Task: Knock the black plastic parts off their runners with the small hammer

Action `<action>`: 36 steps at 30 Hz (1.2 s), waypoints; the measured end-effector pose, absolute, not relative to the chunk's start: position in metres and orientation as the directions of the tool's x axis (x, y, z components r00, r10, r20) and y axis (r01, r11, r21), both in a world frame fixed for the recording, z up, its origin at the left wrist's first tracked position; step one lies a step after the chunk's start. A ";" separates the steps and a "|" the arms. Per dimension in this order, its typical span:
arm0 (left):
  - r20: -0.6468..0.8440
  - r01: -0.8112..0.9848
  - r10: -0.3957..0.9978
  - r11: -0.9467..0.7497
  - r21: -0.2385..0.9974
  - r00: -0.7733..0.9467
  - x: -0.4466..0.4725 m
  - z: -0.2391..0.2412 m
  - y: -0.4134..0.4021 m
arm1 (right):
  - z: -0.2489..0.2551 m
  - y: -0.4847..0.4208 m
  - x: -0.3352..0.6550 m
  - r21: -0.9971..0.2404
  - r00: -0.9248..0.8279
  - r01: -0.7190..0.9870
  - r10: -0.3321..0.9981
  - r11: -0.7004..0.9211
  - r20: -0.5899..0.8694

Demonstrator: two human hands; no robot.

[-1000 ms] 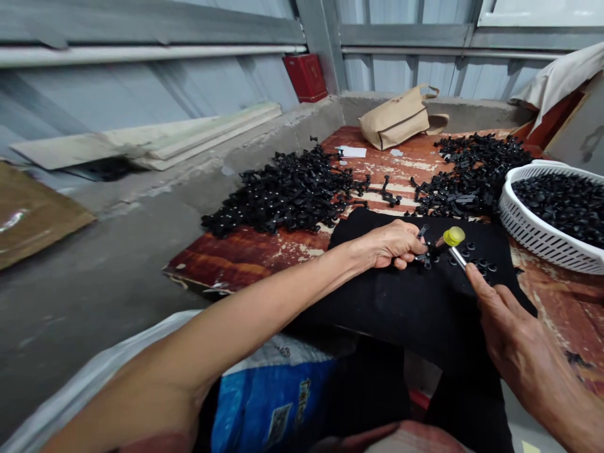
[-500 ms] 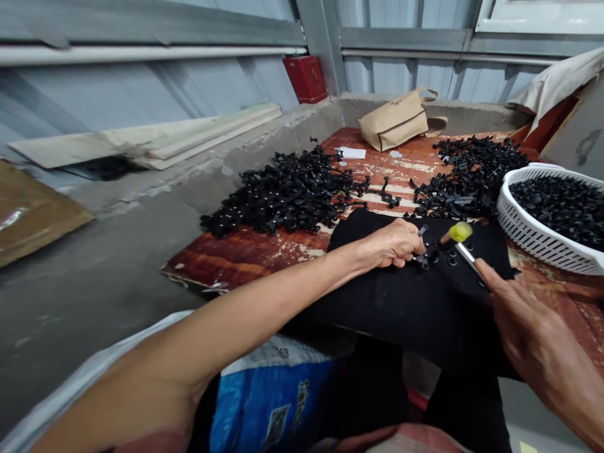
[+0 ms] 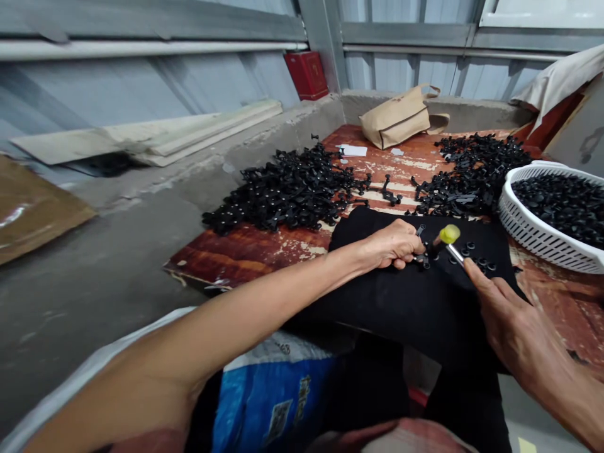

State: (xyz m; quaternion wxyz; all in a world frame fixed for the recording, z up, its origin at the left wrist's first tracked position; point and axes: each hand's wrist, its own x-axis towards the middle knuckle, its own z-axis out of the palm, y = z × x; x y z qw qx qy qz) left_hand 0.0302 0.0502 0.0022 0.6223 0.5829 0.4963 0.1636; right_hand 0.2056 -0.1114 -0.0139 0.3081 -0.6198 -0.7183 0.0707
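My left hand [image 3: 392, 244] rests on a black cloth [image 3: 406, 296] and pinches a small black plastic part [image 3: 423, 258]. My right hand [image 3: 507, 321] grips the metal handle of a small mallet with a yellow head [image 3: 448, 234]. The head hangs just above and to the right of the held part. A few loose black caps [image 3: 481, 264] lie on the cloth beside the mallet.
A heap of black parts [image 3: 287, 192] lies on the worn red board [image 3: 255, 251] to the left, another heap [image 3: 472, 173] at the back right. A white basket [image 3: 523, 229] of black caps stands at the right. A tan bag [image 3: 399, 116] sits behind.
The mallet head swung up and to the right, then came back down close to the part. My left hand has stayed in place on the cloth.
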 end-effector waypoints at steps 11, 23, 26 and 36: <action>-0.166 0.643 0.874 -0.195 0.741 0.456 0.014 0.007 0.031 | -0.028 -0.121 0.206 -0.602 0.100 0.783 0.923 0.157 0.371; 0.038 0.661 0.704 -0.682 0.313 0.709 0.055 0.020 0.056 | -0.040 -0.125 0.208 -0.899 0.407 0.438 0.895 -0.015 0.184; 0.014 0.662 0.693 -0.694 0.282 0.721 0.055 0.018 0.052 | -0.040 -0.126 0.207 -0.911 0.422 0.412 0.891 -0.020 0.171; -0.072 0.460 0.462 -0.833 0.307 0.884 0.009 0.030 0.050 | -0.038 -0.125 0.206 -0.935 0.434 0.351 0.893 -0.049 0.116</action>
